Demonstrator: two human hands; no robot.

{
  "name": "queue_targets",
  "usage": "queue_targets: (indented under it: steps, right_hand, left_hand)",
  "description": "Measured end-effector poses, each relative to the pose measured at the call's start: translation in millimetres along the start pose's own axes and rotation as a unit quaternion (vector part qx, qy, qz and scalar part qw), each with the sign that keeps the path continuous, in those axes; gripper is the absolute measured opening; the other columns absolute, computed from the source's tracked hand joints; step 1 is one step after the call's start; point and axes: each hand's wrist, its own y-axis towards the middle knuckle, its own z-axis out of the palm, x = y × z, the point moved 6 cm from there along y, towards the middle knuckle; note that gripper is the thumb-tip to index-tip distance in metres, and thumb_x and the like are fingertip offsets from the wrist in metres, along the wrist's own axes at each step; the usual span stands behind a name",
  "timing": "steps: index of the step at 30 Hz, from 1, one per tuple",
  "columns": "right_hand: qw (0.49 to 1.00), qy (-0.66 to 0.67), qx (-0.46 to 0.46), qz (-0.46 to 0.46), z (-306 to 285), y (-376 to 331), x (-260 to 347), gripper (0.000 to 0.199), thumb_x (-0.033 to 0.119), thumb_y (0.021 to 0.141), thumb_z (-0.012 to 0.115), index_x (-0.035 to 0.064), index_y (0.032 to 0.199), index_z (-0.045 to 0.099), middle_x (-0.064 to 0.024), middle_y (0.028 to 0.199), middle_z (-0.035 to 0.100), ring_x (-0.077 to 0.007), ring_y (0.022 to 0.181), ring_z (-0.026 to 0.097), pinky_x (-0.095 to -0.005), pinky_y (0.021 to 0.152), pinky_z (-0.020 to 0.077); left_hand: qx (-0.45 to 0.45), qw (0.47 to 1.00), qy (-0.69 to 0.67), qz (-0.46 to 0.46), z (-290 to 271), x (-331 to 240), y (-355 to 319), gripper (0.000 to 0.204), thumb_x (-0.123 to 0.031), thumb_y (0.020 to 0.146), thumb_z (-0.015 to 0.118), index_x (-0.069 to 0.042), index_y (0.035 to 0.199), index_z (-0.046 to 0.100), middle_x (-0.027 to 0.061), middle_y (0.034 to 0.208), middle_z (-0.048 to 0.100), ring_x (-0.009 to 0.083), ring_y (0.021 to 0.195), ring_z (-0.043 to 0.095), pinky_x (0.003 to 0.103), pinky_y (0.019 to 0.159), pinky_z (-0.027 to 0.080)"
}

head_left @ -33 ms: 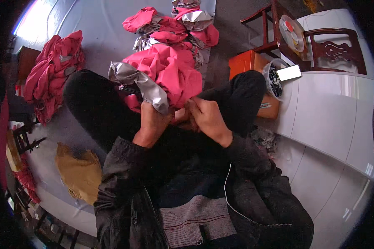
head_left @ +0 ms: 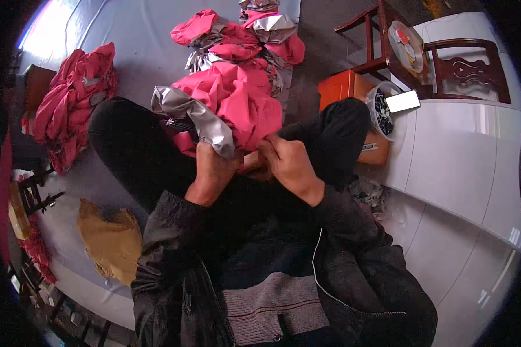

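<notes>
A bunched pink fabric piece with a silver-grey underside point(head_left: 237, 104) lies across my lap between my knees. My left hand point(head_left: 214, 170) is closed on its near edge, below a fold of the silver side; the fingertips are hidden. Close beside it, my right hand point(head_left: 292, 168) pinches the same near edge, thumb and fingers together. Whether anything small is between those fingers I cannot make out. A dark strip, perhaps a zip, shows in the folds by my left knee.
Beyond the lap, more pink and silver fabric point(head_left: 231, 43) is heaped on a grey sheet. Another pink pile point(head_left: 78, 104) lies left, a tan cloth point(head_left: 110, 240) nearer. At right stand an orange box point(head_left: 337, 87), a tub of small dark pieces point(head_left: 381, 113) and a wooden chair point(head_left: 469, 69).
</notes>
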Motion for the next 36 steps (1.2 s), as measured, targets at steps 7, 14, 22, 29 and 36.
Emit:
queue_targets:
  steps: [7,14,22,29,36]
  right_hand:
    - [0.908,-0.327,0.037,-0.26,-3,-3,12,0.019,0.017,0.095,0.059,-0.0005,0.094,0.054,-0.0193,0.068,0.062,-0.0384,0.066,0.064,-0.0449,0.055,0.0483]
    - [0.977,0.05,0.179,0.104,3,7,-18,0.022,0.021,0.096,0.059,0.0002,0.091,0.055,-0.0186,0.069,0.064,-0.0367,0.063,0.065,-0.0433,0.055,0.0502]
    - [0.995,-0.054,0.069,-0.051,-1,5,-4,0.023,0.02,0.095,0.062,-0.0014,0.089,0.055,-0.0193,0.067,0.064,-0.0341,0.063,0.066,-0.0391,0.055,0.0516]
    - [0.934,-0.276,0.012,-0.226,0,3,11,0.021,0.017,0.094,0.062,-0.002,0.088,0.056,-0.0216,0.069,0.062,-0.0395,0.066,0.064,-0.0425,0.056,0.0503]
    - [0.903,0.271,0.195,0.271,15,-1,-29,0.02,0.015,0.093,0.062,-0.0013,0.084,0.056,-0.0227,0.072,0.063,-0.0412,0.068,0.063,-0.0449,0.058,0.0498]
  left_hand:
    - [0.023,1.0,0.011,-0.005,4,4,0,0.017,-0.003,0.067,0.074,-0.001,0.076,0.059,0.0142,0.065,0.058,0.0314,0.057,0.059,0.04,0.054,0.047]
    - [0.008,1.0,0.011,0.007,-1,2,1,0.019,-0.004,0.067,0.076,-0.001,0.077,0.06,0.0142,0.065,0.059,0.03,0.057,0.06,0.041,0.055,0.047]
    - [0.017,1.0,-0.007,-0.008,4,6,3,0.016,-0.004,0.07,0.074,-0.001,0.079,0.061,0.0142,0.067,0.061,0.0291,0.057,0.059,0.04,0.055,0.047]
    - [0.007,1.0,-0.002,-0.018,2,6,1,0.014,-0.003,0.071,0.073,-0.001,0.078,0.061,0.0141,0.066,0.061,0.0278,0.057,0.058,0.039,0.055,0.047]
    - [0.004,1.0,0.025,0.002,1,1,3,0.013,-0.003,0.071,0.071,-0.002,0.078,0.061,0.0152,0.066,0.06,0.0286,0.057,0.059,0.039,0.055,0.047]
